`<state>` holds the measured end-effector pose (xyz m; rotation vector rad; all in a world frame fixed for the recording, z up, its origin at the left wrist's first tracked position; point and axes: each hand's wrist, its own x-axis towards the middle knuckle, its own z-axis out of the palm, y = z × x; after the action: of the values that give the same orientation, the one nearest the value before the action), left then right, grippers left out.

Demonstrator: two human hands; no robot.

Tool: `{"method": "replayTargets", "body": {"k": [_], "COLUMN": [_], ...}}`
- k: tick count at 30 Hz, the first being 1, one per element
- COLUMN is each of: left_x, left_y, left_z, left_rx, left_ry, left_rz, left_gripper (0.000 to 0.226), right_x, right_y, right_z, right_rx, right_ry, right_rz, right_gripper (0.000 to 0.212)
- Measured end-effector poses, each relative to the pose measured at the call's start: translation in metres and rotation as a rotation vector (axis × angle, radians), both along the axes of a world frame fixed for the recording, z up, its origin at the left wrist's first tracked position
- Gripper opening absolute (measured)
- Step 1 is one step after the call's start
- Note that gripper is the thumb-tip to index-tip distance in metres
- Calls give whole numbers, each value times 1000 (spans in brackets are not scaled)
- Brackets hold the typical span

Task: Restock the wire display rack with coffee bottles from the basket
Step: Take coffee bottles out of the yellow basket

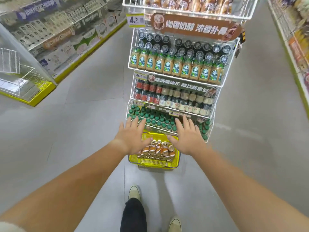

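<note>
A white wire display rack (215,104) stands in the aisle ahead, its tiers full of coffee bottles. On the floor at its foot sits a yellow basket (155,163) holding several orange-and-brown coffee bottles (158,149) lying on their sides. My left hand (133,138) and my right hand (188,138) are both stretched out above the basket, fingers straight and spread, holding nothing. They hang in front of the rack's lowest tier of green-capped bottles (155,120).
Store shelving with boxed goods runs along the left (55,36), with an empty wire basket stand (16,76) at its end. Another shelf edge lines the far right (299,47). Grey floor lies open on both sides of the rack. My feet (134,192) stand just behind the basket.
</note>
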<state>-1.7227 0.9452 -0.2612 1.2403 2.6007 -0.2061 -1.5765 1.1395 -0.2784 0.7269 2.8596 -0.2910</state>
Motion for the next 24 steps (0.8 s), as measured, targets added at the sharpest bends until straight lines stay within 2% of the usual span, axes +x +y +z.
{"method": "replayTargets", "body": {"k": [5, 8, 14, 19, 24], "left_x": [-69, -102, -154, -168, -172], "left_y": [27, 38, 56, 69, 88], "left_z": [-85, -146, -295, -437, -545], "left_rx": [-24, -89, -202, -263, -282], "left_ry": [-132, -118, -216, -228, -294], "left_rz": [-22, -47, -5, 17, 43], "left_gripper": [91, 92, 117, 97, 105], "right_x": [-51, -80, -128, -141, -147], "right_y": [9, 17, 51, 77, 102], "right_z": [-82, -144, -288, -411, -518], "right_rx": [-70, -95, -166, -177, -246], "right_ry": [-61, -101, -236, -298, -381], "right_rz": [-109, -141, -161, -146, -158], "right_gripper": [85, 84, 86, 83, 84]}}
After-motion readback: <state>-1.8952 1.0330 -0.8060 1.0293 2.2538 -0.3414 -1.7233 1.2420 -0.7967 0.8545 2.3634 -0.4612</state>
